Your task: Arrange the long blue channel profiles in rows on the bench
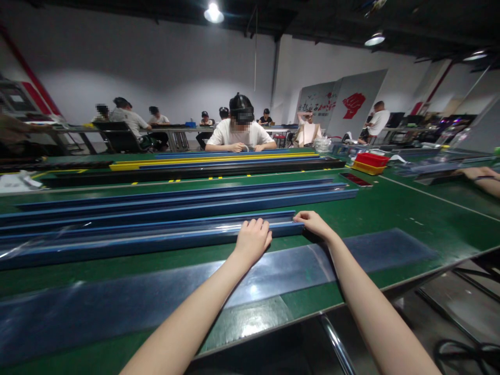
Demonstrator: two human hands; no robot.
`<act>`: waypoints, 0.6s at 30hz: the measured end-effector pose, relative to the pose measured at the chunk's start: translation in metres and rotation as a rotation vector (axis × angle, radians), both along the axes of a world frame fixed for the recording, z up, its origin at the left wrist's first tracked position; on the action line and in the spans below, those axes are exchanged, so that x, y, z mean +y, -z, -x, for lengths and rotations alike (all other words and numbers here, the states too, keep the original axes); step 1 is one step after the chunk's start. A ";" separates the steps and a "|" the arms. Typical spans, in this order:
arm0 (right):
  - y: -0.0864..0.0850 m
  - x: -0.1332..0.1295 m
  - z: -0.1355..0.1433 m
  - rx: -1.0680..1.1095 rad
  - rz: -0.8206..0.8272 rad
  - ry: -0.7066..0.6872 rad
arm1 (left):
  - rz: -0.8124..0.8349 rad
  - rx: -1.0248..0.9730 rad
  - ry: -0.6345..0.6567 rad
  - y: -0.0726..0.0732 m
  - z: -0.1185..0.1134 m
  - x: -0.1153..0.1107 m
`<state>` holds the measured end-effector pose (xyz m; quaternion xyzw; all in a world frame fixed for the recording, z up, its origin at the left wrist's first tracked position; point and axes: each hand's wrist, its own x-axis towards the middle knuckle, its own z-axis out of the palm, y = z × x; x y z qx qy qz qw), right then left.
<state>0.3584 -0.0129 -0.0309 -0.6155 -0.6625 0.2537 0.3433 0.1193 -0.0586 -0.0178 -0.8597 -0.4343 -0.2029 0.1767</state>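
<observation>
A long blue U-shaped channel (156,240) lies across the green table, with a strip of clear plastic film (203,229) showing inside it. My left hand (253,240) is closed over its near wall, close to the right end, fingers curled down into the trough. At that end, my right hand (313,224) pinches the tip of the channel; whether film is also between its fingers I cannot tell. Beneath both forearms a wide, flat clear plastic sheet (281,271) runs along the table's near side.
More blue channels (234,200) lie parallel just beyond. Farther back are yellow and black strips (219,162). A phone (356,179) and red and yellow bins (369,162) are at right. A co-worker (241,130) sits opposite; another person's hand (478,173) reaches in from the right.
</observation>
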 end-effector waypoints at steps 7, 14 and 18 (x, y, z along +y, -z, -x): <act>0.000 -0.001 0.000 -0.028 0.003 0.003 | 0.011 0.001 -0.001 -0.001 0.000 0.000; -0.001 -0.002 0.001 -0.037 0.012 0.000 | 0.011 0.007 -0.002 -0.001 0.000 0.000; -0.001 -0.002 0.000 -0.044 0.014 0.004 | 0.013 0.011 -0.005 -0.001 0.000 0.000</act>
